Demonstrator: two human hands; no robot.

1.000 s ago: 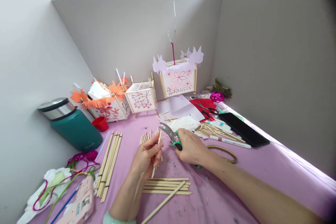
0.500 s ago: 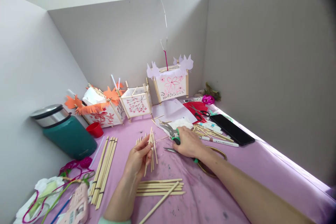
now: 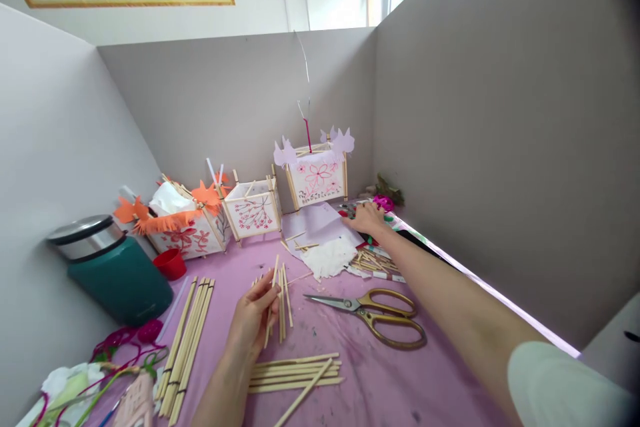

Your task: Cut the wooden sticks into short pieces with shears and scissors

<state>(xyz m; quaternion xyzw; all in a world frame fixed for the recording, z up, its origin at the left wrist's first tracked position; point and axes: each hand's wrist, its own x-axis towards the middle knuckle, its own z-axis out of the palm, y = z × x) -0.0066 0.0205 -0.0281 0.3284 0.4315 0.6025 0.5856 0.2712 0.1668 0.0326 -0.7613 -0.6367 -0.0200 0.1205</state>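
My left hand (image 3: 257, 312) pinches a thin wooden stick (image 3: 275, 273) above the purple cloth, beside other short sticks (image 3: 283, 300). At the back right, my right hand (image 3: 366, 219) reaches over the red paper; its fingers are bent over the pruning shears, of which only bits of green handle (image 3: 369, 239) show. Gold-handled scissors (image 3: 395, 320) lie with blades to the left. Nearer me is a row of sticks (image 3: 295, 373) with one laid across. Bundled longer sticks (image 3: 187, 347) lie to the left.
Decorated lanterns (image 3: 253, 213) stand along the back partition (image 3: 225, 100). At the left are a teal flask (image 3: 120, 280), a red cup (image 3: 170, 263), and a pink glue gun (image 3: 135, 403). White tissue (image 3: 330, 257) and short sticks (image 3: 375, 260) lie mid-right, near a black phone (image 3: 425, 243).
My right hand has moved away to the back right with the shears, uncovering the scissors and tissue. My left hand still holds its stick. The view has tilted upward.
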